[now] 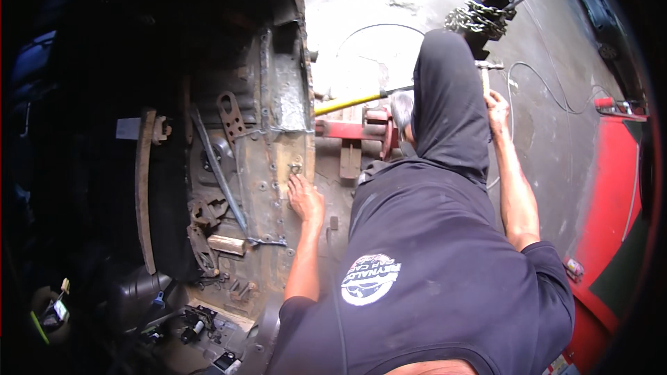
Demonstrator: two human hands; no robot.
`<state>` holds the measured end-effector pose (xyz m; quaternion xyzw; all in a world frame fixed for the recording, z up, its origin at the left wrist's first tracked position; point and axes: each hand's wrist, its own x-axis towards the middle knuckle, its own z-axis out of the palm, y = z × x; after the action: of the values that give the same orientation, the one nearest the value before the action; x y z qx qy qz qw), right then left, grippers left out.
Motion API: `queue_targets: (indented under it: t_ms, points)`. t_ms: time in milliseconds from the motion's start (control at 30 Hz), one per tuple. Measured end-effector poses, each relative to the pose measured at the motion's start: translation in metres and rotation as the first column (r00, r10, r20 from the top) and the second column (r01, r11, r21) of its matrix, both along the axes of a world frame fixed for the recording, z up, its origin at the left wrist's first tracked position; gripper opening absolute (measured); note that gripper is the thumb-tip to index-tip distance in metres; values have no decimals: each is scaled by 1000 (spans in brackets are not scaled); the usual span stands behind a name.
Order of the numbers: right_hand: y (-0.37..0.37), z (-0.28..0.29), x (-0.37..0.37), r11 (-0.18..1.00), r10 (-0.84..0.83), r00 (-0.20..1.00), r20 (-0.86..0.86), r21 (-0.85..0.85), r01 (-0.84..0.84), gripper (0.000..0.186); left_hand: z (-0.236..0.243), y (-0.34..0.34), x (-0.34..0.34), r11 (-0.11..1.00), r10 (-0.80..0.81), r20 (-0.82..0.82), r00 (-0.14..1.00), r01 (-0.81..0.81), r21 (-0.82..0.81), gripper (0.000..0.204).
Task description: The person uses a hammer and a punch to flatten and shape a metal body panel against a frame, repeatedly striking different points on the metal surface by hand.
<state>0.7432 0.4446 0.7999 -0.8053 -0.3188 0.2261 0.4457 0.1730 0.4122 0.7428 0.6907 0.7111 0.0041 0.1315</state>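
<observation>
My left hand (pixel 306 199) lies on the rusty car sill (pixel 278 187), its fingers stretched forward. The fingertips are right beside a small metal piece (pixel 295 168) on a bare, tan-coloured patch of the sill; its exact kind is too small to tell. On the other side of my raised knee, my right hand (pixel 497 110) is closed around the light handle of a hammer (pixel 486 76). The hammer is upright in view, with its metal head past the hand.
On the car floor lie a long metal bar (pixel 219 170), a perforated metal plate (pixel 231 117), clamps (pixel 208 212) and a wooden block (pixel 226 244). Beyond the sill are a red jack (pixel 347 130) and yellow bar (pixel 351 101). A chain (pixel 479 19) wraps a dark post; a red cabinet (pixel 611 180) stands right.
</observation>
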Motion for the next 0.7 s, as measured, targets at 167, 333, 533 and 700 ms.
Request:
queue_targets:
  t_ms: [167, 333, 533, 700]
  points:
    - [31, 52, -4, 995, 74, 983, -168, 74, -62, 34, -5, -5, 1, 999, -2, 53, 999, 0, 47, 64]
    - [76, 67, -27, 989, 95, 958, -271, 133, -61, 31, -5, -8, 1, 998, 43, 69, 997, -45, 32, 65]
    - [176, 37, -47, 962, 244, 864, -439, -2, -273, 24, -3, 2, 17, 990, 144, 44, 989, -143, -4, 68]
    - [283, -37, -44, 878, 287, 725, -625, -130, -460, 8, 3, 9, 36, 953, 278, -28, 960, -280, -115, 67]
